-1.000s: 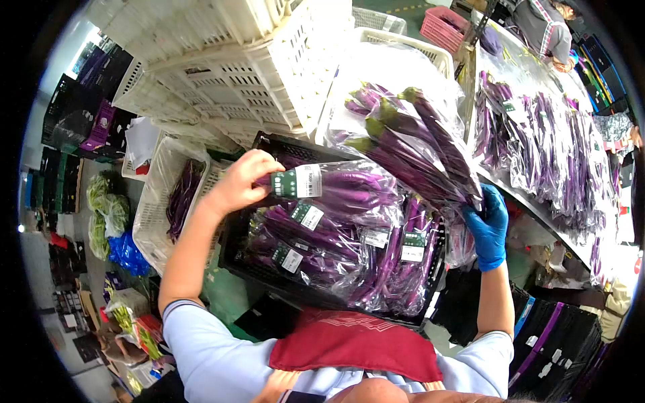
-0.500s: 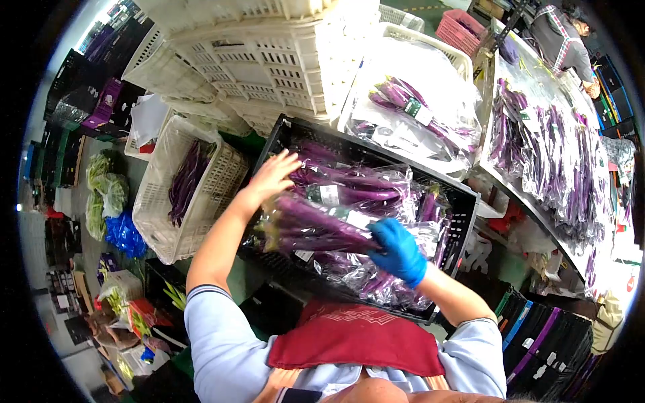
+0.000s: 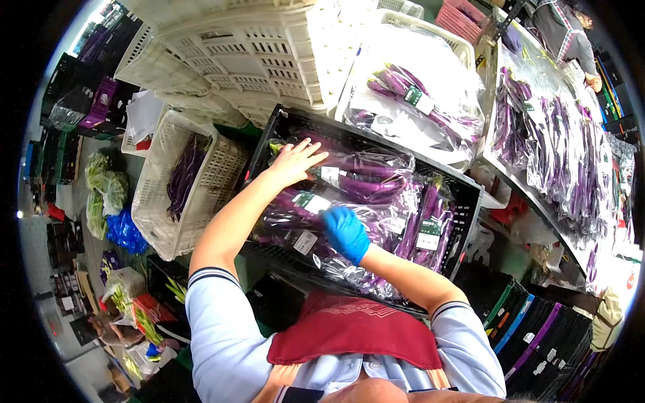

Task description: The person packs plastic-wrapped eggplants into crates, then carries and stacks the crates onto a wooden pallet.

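Note:
Bare and with fingers spread, my left hand (image 3: 295, 164) rests over the upper left bags in a black crate (image 3: 467, 221). Under and beside it lies a clear bag of long purple eggplants (image 3: 376, 181) with a white label. My right hand (image 3: 346, 234), in a blue glove, is closed at a lower bag of eggplants (image 3: 285, 218) with a green and white label; its fingertips are partly hidden. More bagged eggplants (image 3: 430, 221) lie along the crate's right side, labels facing up.
A white crate (image 3: 151, 221) of loose eggplants stands left, beside tall stacked white crates (image 3: 248, 60). Behind the black crate is a plastic-lined white crate (image 3: 463, 50) with bagged eggplants. A table (image 3: 531, 201) at right holds many more bags. Another person (image 3: 564, 40) stands far right.
The bag of eggplants held in my right hand has come down among the others in the crate. My right hand moved left along it; my left hand moved right over the bags.

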